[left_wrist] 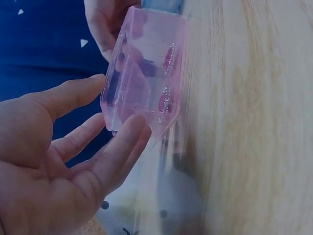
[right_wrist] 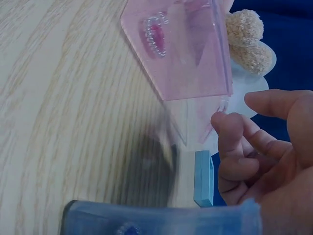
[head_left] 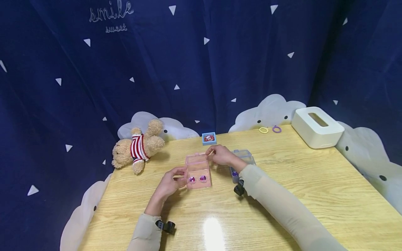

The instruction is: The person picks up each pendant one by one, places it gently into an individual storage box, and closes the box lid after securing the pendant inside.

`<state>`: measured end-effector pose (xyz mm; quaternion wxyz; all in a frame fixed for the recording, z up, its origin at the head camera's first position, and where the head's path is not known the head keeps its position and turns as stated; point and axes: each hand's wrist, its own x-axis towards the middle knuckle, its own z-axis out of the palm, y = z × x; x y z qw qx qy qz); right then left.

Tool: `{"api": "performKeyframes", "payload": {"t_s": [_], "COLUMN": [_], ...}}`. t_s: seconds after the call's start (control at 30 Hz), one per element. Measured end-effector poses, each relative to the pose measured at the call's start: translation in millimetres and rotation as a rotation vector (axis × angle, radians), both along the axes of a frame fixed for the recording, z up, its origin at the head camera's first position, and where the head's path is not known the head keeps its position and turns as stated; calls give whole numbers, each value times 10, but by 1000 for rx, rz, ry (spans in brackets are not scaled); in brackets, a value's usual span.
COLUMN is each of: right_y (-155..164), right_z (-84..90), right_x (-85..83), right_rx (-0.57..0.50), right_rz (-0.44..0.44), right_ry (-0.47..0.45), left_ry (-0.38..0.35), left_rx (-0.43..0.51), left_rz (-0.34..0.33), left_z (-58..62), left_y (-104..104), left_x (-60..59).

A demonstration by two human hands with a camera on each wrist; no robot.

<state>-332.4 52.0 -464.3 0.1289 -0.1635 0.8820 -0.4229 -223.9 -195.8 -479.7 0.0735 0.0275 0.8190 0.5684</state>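
Observation:
A clear pink plastic box (head_left: 199, 174) with its lid raised sits on the table between my hands. Inside are two magenta gem pieces edged with small beads, a left gem (head_left: 192, 179) and a right gem (head_left: 203, 178). At the box's left side, my left hand (head_left: 171, 181) has its thumb and fingers extended, the fingertips against or very close to the wall. My right hand (head_left: 219, 155) is by the lid's far right corner, fingers loosely bent, thumb apart from them; whether they touch the lid I cannot tell. Partly under the right forearm lies a clear bluish box (head_left: 244, 153) holding a purple gem (head_left: 235, 173).
A teddy bear (head_left: 138, 148) in a striped shirt lies at the left. Behind the pink box stands a small light-blue box (head_left: 209, 138). A yellow ring (head_left: 263, 130), a purple ring (head_left: 276, 129) and a white tissue box (head_left: 318, 128) are at the back right.

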Motion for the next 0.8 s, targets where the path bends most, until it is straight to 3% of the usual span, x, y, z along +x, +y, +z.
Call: {"api": "performKeyframes", "payload": {"t_s": [0.37, 0.8], "right_y": [-37, -29], "right_z": [-17, -43], "right_x": [-27, -62], "right_rx": [-10, -111], "right_rz": [7, -61], "right_ry": [-56, -95], "left_ry": [10, 3], "left_rx": [8, -15], "left_rz": [2, 12], "left_z": [6, -21], "left_y": [-3, -8], "left_x": [-2, -23]}}
